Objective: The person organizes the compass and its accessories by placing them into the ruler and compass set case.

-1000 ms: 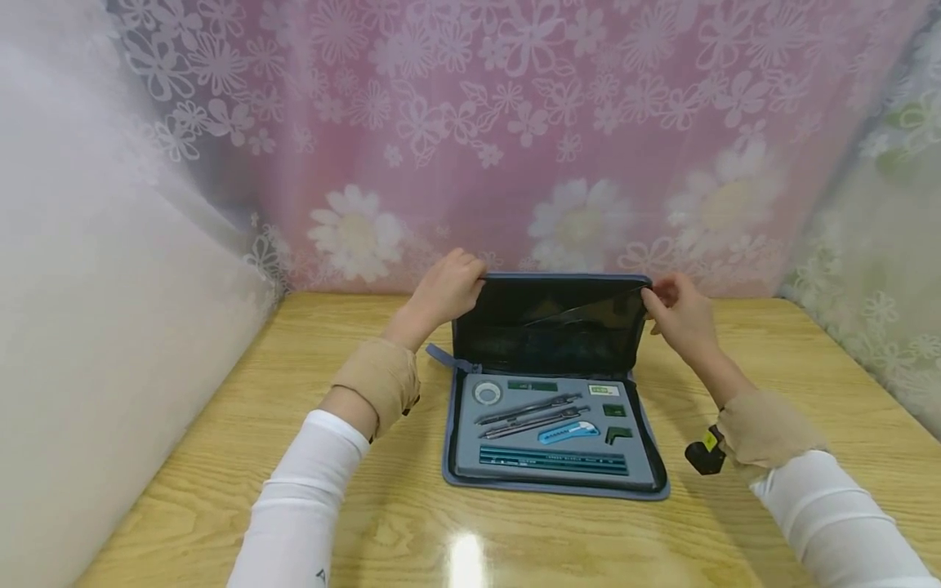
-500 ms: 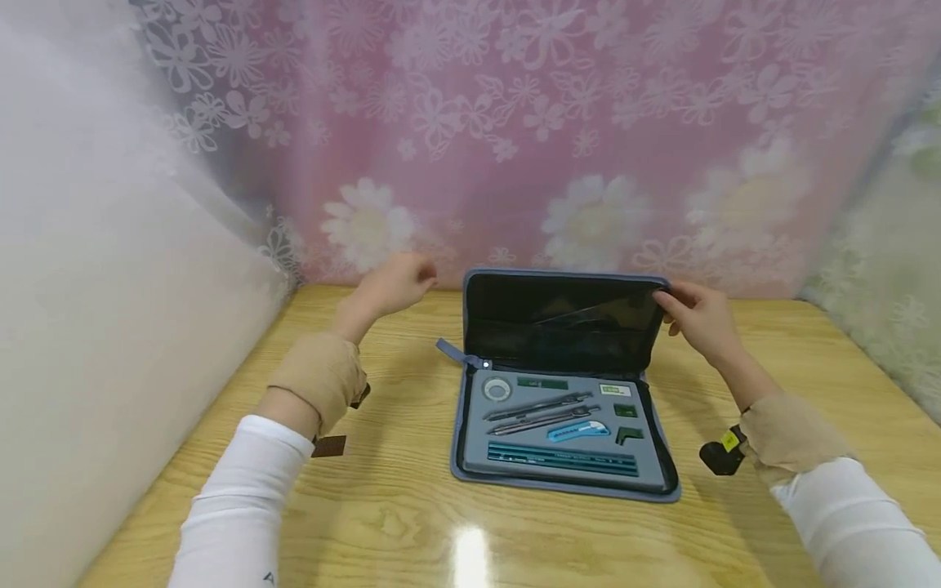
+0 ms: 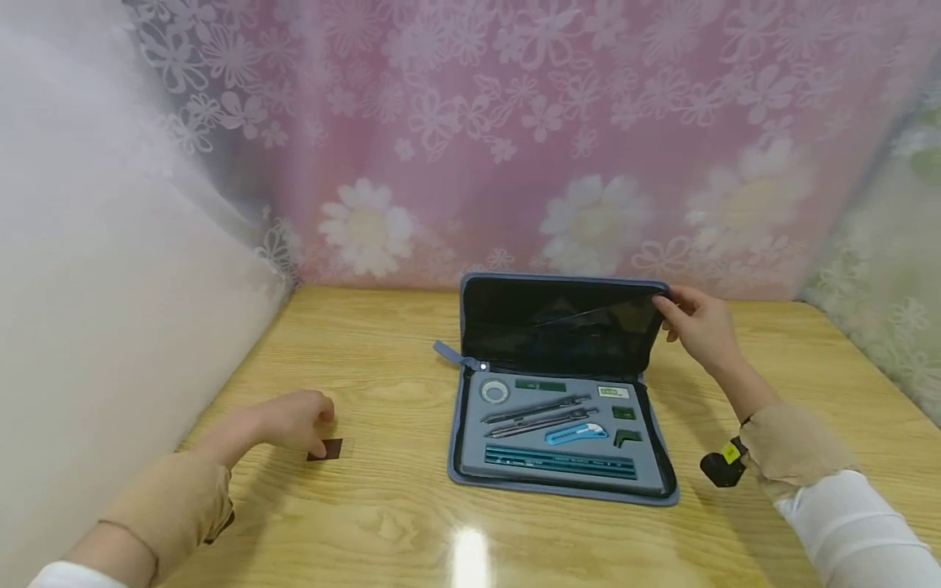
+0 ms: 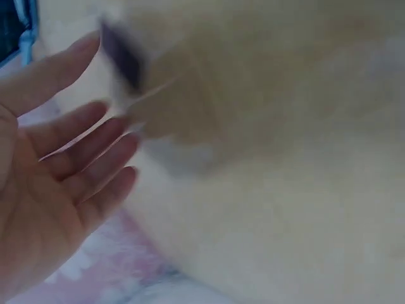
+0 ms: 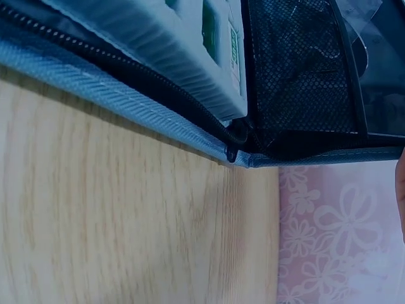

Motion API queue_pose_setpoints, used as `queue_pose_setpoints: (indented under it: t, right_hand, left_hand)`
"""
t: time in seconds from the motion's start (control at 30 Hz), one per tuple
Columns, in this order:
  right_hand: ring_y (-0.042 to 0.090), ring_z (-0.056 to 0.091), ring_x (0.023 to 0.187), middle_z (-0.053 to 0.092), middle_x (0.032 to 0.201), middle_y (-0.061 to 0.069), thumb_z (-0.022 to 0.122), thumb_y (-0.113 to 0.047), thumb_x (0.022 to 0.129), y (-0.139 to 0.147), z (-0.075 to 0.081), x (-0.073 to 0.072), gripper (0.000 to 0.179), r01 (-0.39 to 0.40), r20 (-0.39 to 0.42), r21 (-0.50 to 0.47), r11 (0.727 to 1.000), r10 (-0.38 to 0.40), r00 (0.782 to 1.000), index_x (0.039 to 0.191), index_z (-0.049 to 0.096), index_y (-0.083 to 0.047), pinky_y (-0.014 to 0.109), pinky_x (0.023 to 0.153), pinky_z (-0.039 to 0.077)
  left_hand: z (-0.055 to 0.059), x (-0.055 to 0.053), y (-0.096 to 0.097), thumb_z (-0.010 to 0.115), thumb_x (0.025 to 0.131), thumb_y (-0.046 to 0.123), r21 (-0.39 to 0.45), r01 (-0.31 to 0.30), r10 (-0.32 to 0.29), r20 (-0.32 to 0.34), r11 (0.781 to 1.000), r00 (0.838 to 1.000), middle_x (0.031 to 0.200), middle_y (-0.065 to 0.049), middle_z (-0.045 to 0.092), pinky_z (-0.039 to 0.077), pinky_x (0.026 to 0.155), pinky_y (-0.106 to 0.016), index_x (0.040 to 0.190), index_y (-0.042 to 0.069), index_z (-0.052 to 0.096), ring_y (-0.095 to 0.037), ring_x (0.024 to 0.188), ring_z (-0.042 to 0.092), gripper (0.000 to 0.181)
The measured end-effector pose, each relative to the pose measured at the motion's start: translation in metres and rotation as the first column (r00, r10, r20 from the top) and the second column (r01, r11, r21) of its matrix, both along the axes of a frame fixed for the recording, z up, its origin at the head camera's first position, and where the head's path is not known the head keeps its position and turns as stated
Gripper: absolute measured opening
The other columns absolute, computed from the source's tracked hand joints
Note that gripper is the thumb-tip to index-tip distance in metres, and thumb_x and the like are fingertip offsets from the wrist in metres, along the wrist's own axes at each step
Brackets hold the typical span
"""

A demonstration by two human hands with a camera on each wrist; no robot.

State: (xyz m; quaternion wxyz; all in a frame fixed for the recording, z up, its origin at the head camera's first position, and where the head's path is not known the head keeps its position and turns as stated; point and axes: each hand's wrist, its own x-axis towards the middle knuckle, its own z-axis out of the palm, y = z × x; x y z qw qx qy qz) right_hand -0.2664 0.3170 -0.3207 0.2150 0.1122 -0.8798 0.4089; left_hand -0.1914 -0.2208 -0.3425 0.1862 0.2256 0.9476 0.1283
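Observation:
A blue zippered case (image 3: 454,445) stands open on the table with its black lid (image 3: 544,322) raised. My right hand (image 3: 702,327) pinches the lid's upper right corner between thumb and fingers; in the right wrist view only a sliver of a finger shows beside the lid's edge. Left of the case, my left hand (image 3: 294,420) is low over a small dark rectangular piece (image 3: 328,449) with a clear margin, thumb tip at its left end. The left wrist view shows that hand (image 4: 57,164) with fingers spread loosely and the blurred dark piece (image 4: 123,56) just beyond the thumb.
Grey foam (image 3: 470,461) in the case holds a tape roll (image 3: 494,392), a blue utility knife (image 3: 576,434), dark green pencils (image 3: 559,462), two long pointed tools (image 3: 540,416) and small green pieces. A floral curtain (image 3: 500,163) hangs behind the wooden table (image 3: 382,523).
My left hand has let go of the lid's left corner and moved left and down to the small dark piece. The right hand keeps its grip on the lid.

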Motion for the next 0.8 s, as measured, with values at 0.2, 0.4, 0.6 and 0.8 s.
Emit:
queue_pose_setpoints:
  t: [0.2,0.4,0.6,0.8]
  right_hand:
    - [0.010,0.053,0.045,0.059,0.065,0.015,0.056,-0.023,0.094,0.000,0.001,0.003,0.034,0.006,-0.026,0.028,1.000,-0.006,1.000,0.110,0.061,0.006,0.019,0.047,0.043]
    - [0.010,0.053,0.044,0.059,0.064,0.013,0.056,-0.024,0.094,0.000,-0.001,0.005,0.034,0.013,-0.027,0.034,0.999,-0.012,1.000,0.110,0.062,0.005,0.020,0.047,0.044]
    - [0.011,0.053,0.044,0.059,0.064,0.016,0.056,-0.024,0.094,0.000,-0.006,0.007,0.033,0.014,-0.026,0.013,1.000,-0.014,1.000,0.109,0.062,0.005,0.022,0.047,0.044]
    - [0.007,0.052,0.043,0.058,0.064,0.016,0.057,-0.023,0.093,0.000,-0.003,0.005,0.033,0.010,-0.060,0.026,1.000,-0.009,0.998,0.110,0.062,0.005,0.018,0.048,0.043]
  left_hand:
    - [-0.023,0.024,-0.005,0.082,0.068,0.016,0.085,-0.015,0.026,-0.129,0.996,0.991,0.092,-0.005,0.052,0.045,0.072,-0.035,0.099,-0.003,0.061,-0.018,0.080,0.050,0.042]
    - [-0.026,0.032,0.000,0.076,0.074,0.006,0.151,-0.022,0.034,-0.076,0.988,0.997,0.088,-0.001,0.050,0.044,0.068,-0.031,0.091,0.002,0.063,-0.015,0.077,0.048,0.022]
    - [-0.028,0.034,0.002,0.074,0.075,0.004,0.198,0.021,-0.016,-0.029,0.980,0.999,0.087,-0.002,0.047,0.042,0.065,-0.028,0.086,0.004,0.059,-0.014,0.075,0.046,0.019]
    - [-0.031,0.038,0.002,0.073,0.077,0.003,0.267,-0.002,-0.008,0.037,0.964,0.999,0.088,-0.002,0.047,0.040,0.063,-0.027,0.087,0.006,0.051,-0.016,0.076,0.044,0.024]
